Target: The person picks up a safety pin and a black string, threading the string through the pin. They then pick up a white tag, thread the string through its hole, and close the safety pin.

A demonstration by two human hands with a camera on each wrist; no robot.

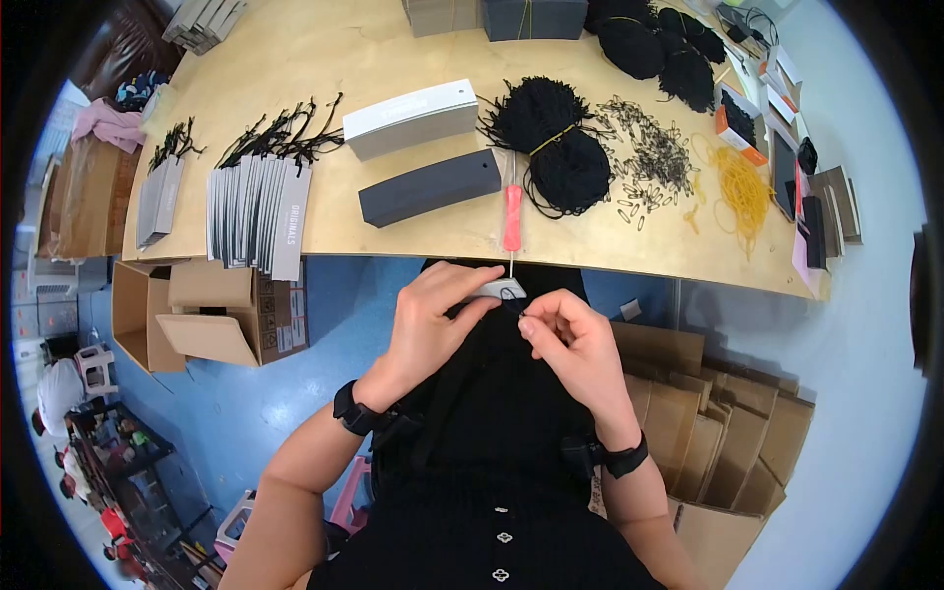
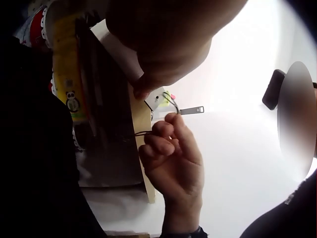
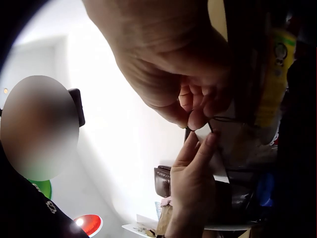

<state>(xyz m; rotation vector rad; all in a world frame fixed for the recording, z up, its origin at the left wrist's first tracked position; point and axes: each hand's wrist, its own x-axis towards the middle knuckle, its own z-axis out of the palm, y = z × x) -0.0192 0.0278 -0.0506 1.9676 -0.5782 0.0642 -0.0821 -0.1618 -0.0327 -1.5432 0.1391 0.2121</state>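
Note:
In the head view my left hand (image 1: 428, 313) pinches a pale hang tag (image 1: 489, 289) between fingers and thumb, just off the table's front edge. My right hand (image 1: 575, 342) pinches a thin black cord (image 1: 510, 299) that loops at the tag's right end. A pink-handled tool (image 1: 512, 218) lies over the table edge, its thin metal shaft reaching down to the tag. The left wrist view shows the cord's loop (image 2: 174, 102) rising from my right fingertips beside the tag's hole. Seen from the right wrist, the white tag (image 3: 203, 132) sits between my left thumb and fingers.
On the table (image 1: 393, 251) lie a white tag stack (image 1: 413, 120), a dark tag stack (image 1: 431, 187), bundled black cords (image 1: 565, 147), scattered small metal pins (image 1: 654, 152) and yellow rubber bands (image 1: 744, 192). Finished-looking corded tags (image 1: 258, 216) fan out at left. An open carton (image 1: 211, 315) stands below.

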